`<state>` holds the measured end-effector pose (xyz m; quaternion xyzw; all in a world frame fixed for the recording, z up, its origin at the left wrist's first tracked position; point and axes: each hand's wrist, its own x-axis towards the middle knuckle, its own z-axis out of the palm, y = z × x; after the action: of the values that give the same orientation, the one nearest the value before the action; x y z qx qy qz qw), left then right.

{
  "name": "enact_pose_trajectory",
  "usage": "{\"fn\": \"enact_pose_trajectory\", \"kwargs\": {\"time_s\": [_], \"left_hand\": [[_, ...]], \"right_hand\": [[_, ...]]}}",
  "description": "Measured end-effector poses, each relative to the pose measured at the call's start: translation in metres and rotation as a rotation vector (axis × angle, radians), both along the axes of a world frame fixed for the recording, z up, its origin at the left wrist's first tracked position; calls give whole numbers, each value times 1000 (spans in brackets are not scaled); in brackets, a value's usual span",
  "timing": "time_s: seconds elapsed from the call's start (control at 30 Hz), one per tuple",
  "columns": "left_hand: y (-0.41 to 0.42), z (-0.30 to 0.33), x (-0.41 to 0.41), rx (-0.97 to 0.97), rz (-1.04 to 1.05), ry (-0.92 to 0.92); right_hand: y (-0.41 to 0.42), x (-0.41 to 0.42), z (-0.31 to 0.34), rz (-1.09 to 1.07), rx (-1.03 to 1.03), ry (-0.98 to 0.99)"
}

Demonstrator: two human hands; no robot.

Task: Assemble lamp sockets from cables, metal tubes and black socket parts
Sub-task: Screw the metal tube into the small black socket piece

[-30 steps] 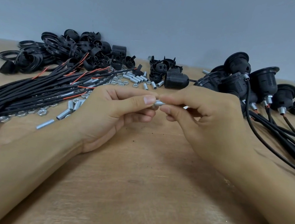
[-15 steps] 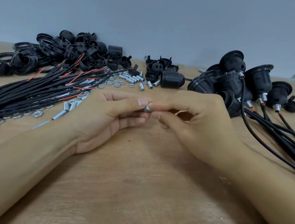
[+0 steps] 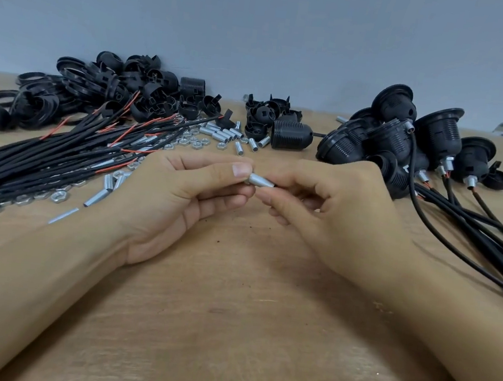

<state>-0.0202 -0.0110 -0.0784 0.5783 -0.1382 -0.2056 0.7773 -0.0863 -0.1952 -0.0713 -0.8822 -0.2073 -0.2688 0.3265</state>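
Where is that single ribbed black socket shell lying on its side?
The ribbed black socket shell lies mid-table toward the back wall, right of the loose silver metal tubes and just behind both hands.

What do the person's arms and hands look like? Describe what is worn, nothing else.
Both forearms are bare up to the frame edge: no sleeves show. The left hand and right hand wear no gloves, and no rings, watch or bracelets are visible. The left thumbnail is short and unpainted.

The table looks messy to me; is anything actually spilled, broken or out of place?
Nothing looks damaged. Nuts and spare metal tubes lie loose beside the cables, but sorted by kind. Both hands hold one metal tube.
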Motion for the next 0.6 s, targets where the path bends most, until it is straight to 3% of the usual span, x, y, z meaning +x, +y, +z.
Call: {"fn": "enact_pose_trajectory", "kwargs": {"time_s": [0.17, 0.43, 0.6], "left_hand": [[0, 0, -1, 1, 2, -10], [2, -1, 0, -48, -12, -120], [0, 1, -2, -14, 25, -95]], "right_hand": [[-3, 3, 4, -19, -189, -141], [-3, 0, -3, 72, 223, 204], [-4, 3, 1, -39, -156, -77]]}}
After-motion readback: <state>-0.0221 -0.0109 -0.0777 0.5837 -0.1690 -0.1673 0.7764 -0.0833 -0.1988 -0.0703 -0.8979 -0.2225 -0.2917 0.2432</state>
